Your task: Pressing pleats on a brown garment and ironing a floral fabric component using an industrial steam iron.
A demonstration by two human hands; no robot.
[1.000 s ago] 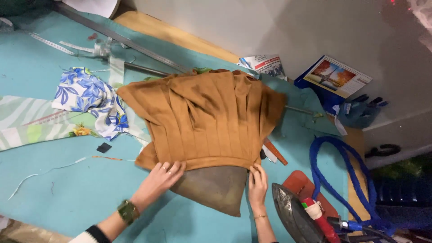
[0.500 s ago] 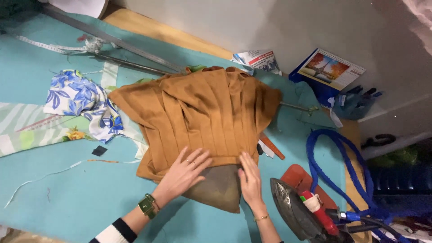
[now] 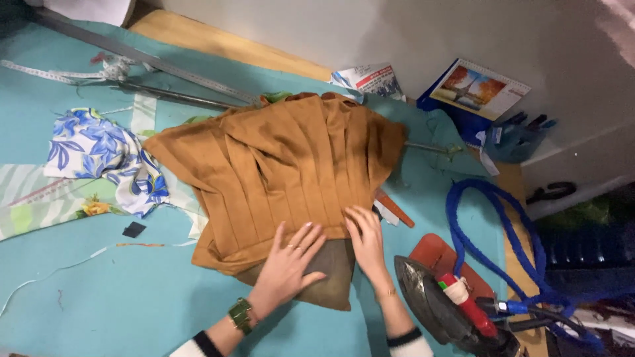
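A pleated tan-brown garment [image 3: 284, 165] lies spread on the teal table cover [image 3: 99, 297], over a darker brown pad [image 3: 331, 277] that sticks out at its near edge. My left hand [image 3: 288, 264] lies flat, fingers apart, across the garment's near hem and the pad. A green watch sits on that wrist. My right hand [image 3: 366, 241] presses flat on the garment's near right corner, fingers spread. Neither hand holds anything.
A dark iron [image 3: 443, 311] with a red handle rests on a red-brown mat at the right, with a blue cord [image 3: 489, 231] looping behind it. Blue floral fabric [image 3: 106, 155] lies at left. A long metal ruler [image 3: 165, 66], a calendar [image 3: 486, 86] and scissors [image 3: 552, 193] lie farther off.
Both hands have slid forward from the garment's near edge onto the fabric, and now lie flat on it. The view has shifted closer.
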